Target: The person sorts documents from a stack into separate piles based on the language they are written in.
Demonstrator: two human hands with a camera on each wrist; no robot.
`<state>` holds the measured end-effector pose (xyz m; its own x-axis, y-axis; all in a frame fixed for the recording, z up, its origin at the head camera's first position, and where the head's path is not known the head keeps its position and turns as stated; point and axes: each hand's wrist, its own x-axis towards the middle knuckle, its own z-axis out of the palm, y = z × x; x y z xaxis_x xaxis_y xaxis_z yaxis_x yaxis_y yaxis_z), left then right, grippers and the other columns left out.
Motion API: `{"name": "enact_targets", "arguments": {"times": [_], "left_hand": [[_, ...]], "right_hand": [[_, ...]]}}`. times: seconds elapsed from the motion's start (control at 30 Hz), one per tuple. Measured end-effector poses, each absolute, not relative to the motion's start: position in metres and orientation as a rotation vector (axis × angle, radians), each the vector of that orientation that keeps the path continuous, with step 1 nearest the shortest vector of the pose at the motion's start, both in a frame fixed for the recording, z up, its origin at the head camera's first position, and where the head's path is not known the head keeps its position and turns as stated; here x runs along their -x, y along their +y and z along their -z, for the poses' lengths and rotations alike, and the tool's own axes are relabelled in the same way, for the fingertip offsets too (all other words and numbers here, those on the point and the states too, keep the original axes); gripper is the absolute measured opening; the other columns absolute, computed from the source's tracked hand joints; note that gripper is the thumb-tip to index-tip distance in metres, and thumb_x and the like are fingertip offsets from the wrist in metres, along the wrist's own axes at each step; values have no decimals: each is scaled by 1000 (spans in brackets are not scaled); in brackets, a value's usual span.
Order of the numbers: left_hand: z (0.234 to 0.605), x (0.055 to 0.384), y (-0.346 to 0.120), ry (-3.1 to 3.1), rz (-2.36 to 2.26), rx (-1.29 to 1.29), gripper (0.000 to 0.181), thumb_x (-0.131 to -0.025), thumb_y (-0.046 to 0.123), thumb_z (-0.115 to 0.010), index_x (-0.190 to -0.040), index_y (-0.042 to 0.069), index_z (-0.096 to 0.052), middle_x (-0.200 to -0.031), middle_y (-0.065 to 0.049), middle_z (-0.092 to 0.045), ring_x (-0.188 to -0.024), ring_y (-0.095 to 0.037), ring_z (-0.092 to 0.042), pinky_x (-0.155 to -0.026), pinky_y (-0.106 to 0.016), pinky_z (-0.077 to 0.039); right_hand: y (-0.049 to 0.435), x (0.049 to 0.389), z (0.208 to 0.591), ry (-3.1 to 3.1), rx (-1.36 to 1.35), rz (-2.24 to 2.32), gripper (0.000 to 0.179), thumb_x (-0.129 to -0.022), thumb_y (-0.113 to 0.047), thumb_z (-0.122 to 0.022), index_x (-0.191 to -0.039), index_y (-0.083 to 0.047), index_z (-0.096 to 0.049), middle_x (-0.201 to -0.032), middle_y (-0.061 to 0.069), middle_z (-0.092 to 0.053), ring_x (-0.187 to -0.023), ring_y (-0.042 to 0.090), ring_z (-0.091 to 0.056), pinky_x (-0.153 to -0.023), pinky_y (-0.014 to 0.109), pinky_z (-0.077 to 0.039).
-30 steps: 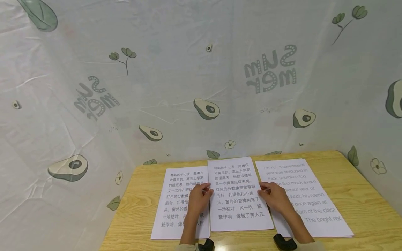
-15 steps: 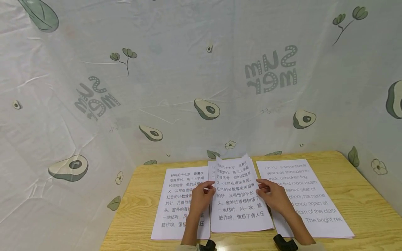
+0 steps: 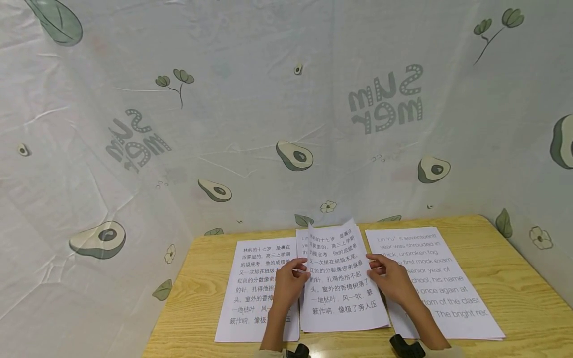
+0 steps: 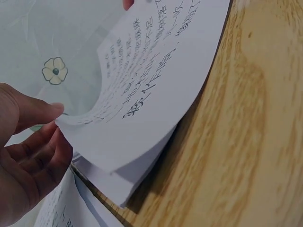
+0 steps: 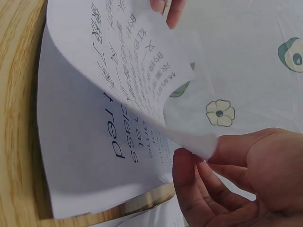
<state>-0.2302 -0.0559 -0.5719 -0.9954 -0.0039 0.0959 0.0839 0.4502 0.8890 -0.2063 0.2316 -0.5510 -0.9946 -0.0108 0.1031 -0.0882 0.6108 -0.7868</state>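
A sheet of paper point(image 3: 338, 283) printed with Chinese characters is raised off the middle stack, its two side edges curving upward. My left hand point(image 3: 288, 283) pinches the left edge between thumb and fingers, as the left wrist view shows with the sheet point(image 4: 142, 127) bowed. On the other side my right hand point(image 3: 390, 278) pinches the right edge; in the right wrist view the sheet point(image 5: 80, 52) bends up from the stack. Under it lies a page with English print point(image 5: 80, 156), its left strip also showing in the head view.
To the left lies a stack of Chinese-printed pages point(image 3: 250, 293), partly behind my left forearm. On the right is a stack of English-printed pages point(image 3: 456, 298). All rest on a wooden table point(image 3: 192, 288), before a pale curtain point(image 3: 250, 99) with avocado prints.
The top Chinese sheet of the middle stack has lifted and bowed, shifting slightly right and uncovering English print at its left. My left hand has moved a little right.
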Motion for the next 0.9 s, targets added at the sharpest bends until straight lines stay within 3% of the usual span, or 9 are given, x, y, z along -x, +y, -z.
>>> {"name": "enact_targets", "arguments": {"times": [0.2, 0.5, 0.9], "left_hand": [[569, 229, -57, -2586, 1601, 87, 39, -91, 0, -79, -129, 9, -76, -105, -7, -76, -86, -7, -68, -69, -20, -57], [564, 233, -68, -2520, 1711, 8, 40, -91, -2, -76, -130, 10, -76, -110, -8, -75, -92, -12, -71, -73, -21, -61], [554, 232, -80, -2311, 2050, -71, 40, -95, 5, -76, -134, 12, -73, -120, -13, -69, -93, -15, -73, -81, -28, -65]], "right_hand": [[233, 207, 550, -2740, -96, -1356, 46, -98, -8, -74, -142, 3, -65, -119, 17, -75, -103, 27, -74, -76, 26, -54], [240, 206, 545, -2690, -79, -1518, 50, -102, -9, -72, -148, 4, -59, -129, 24, -71, -112, 33, -74, -79, 21, -57], [245, 207, 537, -2574, 17, -1892, 55, -106, -15, -66, -157, -2, -50, -140, 25, -63, -109, 9, -71, -87, 20, -60]]}}
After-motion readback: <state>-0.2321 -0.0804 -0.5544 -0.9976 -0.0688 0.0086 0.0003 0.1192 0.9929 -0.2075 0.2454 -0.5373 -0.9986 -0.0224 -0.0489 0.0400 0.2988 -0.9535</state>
